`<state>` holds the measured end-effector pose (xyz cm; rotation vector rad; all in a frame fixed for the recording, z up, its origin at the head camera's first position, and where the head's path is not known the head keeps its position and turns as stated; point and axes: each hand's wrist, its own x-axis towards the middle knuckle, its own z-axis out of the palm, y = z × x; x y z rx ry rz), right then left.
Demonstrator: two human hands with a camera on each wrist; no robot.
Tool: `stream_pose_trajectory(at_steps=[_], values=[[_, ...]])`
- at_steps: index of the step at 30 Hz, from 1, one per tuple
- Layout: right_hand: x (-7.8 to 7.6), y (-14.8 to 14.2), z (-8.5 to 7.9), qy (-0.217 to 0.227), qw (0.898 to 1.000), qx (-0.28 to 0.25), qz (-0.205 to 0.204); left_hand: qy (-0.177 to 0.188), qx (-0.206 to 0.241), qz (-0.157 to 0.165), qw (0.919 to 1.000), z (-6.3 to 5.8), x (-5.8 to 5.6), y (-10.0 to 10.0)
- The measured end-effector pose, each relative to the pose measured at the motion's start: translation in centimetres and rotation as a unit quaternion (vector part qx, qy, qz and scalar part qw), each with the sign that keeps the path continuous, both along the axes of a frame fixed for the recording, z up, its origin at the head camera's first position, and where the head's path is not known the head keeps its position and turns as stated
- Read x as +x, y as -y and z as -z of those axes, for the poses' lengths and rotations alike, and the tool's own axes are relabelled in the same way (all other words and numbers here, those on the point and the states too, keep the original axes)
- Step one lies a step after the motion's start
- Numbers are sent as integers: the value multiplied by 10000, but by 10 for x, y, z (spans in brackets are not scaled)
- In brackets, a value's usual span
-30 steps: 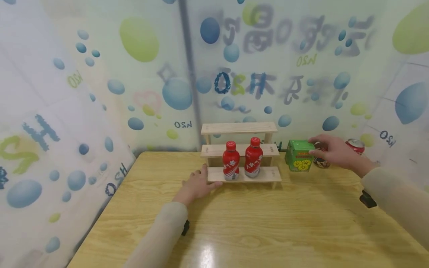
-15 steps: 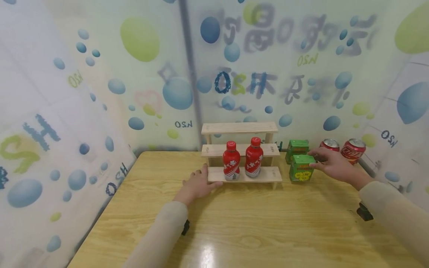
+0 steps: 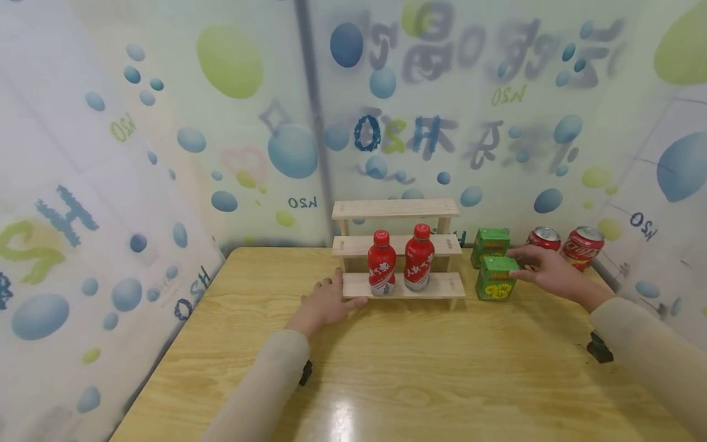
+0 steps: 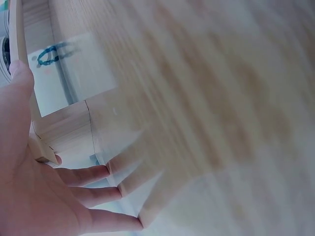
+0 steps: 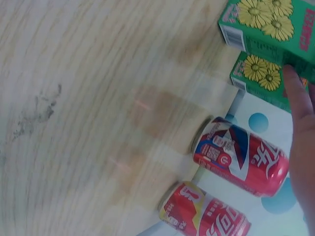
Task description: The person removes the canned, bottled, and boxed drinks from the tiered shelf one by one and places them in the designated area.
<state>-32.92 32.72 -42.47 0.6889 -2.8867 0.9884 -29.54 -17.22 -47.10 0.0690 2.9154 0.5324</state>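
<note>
My right hand [image 3: 552, 274] pinches the top right edge of a green drink carton [image 3: 497, 279] with yellow flowers, which stands upright at the right of the wooden shelf. A second, matching carton [image 3: 490, 247] is close behind it. In the right wrist view a finger [image 5: 298, 93] lies against the nearer carton [image 5: 270, 29]. My left hand [image 3: 324, 302] rests at the left end of the three-step wooden shelf [image 3: 397, 287], its thumb along the front edge. In the left wrist view the other fingers [image 4: 98, 194] stretch out straight, tips on the table. Two red bottles [image 3: 382, 264] stand on the lowest step.
Two red cola cans [image 3: 583, 245] stand behind my right hand, which partly hides the left one. A patterned curtain [image 3: 265, 123] with blue and green dots hangs behind the wooden table [image 3: 386, 368]. The upper two shelf steps [image 3: 394, 209] bear nothing.
The right hand has brought the nearer carton forward and down, uncovering the second carton and the cans; over the last half second it has stayed put. The left hand and bottles have not moved.
</note>
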Motion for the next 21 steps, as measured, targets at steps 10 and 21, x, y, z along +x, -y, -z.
stream_pose_trajectory(at_steps=[10, 21], values=[[-4, -1, -6, 867, 9961, -76, 151, 3, -47, -1, 10000, -4, 1, -2], [-4, 0, -6, 938, 9951, -77, 287, -5, -69, -23, 10000, -2, 1, -2]])
